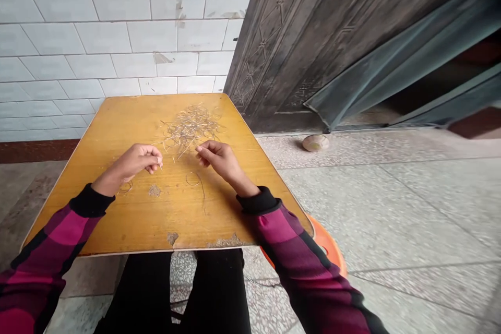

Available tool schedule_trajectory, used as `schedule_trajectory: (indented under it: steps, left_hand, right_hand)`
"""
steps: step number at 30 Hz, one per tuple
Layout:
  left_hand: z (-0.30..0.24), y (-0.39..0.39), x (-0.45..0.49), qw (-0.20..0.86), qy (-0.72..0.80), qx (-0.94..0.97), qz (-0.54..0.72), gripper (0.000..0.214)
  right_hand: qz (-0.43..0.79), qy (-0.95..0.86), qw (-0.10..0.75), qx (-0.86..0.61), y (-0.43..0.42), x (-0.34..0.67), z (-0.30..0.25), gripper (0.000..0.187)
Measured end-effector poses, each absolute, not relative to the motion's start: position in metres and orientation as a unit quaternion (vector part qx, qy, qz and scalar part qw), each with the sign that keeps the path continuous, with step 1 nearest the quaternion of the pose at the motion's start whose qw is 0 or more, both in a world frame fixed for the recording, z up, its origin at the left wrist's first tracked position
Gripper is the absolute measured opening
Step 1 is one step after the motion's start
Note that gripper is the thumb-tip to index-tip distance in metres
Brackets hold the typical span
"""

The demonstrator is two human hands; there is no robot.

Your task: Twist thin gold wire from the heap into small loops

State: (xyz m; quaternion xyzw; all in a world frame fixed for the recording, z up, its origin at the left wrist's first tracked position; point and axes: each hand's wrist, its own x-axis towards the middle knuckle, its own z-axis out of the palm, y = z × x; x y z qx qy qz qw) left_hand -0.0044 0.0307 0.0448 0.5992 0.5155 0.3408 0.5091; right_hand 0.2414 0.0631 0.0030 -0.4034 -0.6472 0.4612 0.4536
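Thumb and fingers of my left hand (140, 162) are pinched together over the table, with the short end of a thin wire showing below the fingertips. My right hand (219, 159) is also closed in a pinch, at the near right edge of a tangled pile of thin wires (193, 125); whatever lies between its fingers is too small to make out. A curled wire (202, 188) lies on the tabletop just below and left of my right hand. Another small wire loop (126, 187) is partly hidden under my left wrist.
The yellow wooden table (117, 229) has chipped spots near its front edge and stands by a white tiled wall (117, 0). An orange stool (332, 245) is partly under its right corner. A roundish stone-like object (315, 142) lies on the floor near a dark carved door (274, 36) and a grey-green curtain (371, 68).
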Motion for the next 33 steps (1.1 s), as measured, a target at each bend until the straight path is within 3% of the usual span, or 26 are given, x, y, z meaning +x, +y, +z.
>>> schedule_trajectory:
  steps: [7,15,24,28,33]
  left_hand:
    - [0.033,0.015,0.027,0.480,0.528,0.637,0.292,0.002]
    - [0.015,0.010,0.033,0.446,0.534,0.643,0.319,0.003]
    - [0.012,0.007,0.033,0.544,0.463,0.559,0.421,0.017]
    - [0.011,0.008,0.029,0.452,0.471,0.600,0.462,0.018]
    - [0.012,0.004,0.030,0.272,0.444,0.743,0.420,0.012]
  right_hand:
    - [0.548,-0.622,0.436,-0.350,0.055,0.240,0.009,0.040]
    - [0.577,-0.612,0.427,-0.332,0.054,0.236,0.004,0.035]
    - [0.663,-0.509,0.425,-0.348,0.057,0.229,-0.005,0.031]
    - [0.666,-0.514,0.399,-0.365,0.056,0.228,-0.006,0.030]
    - [0.582,-0.602,0.389,-0.384,0.053,0.229,-0.008,0.027]
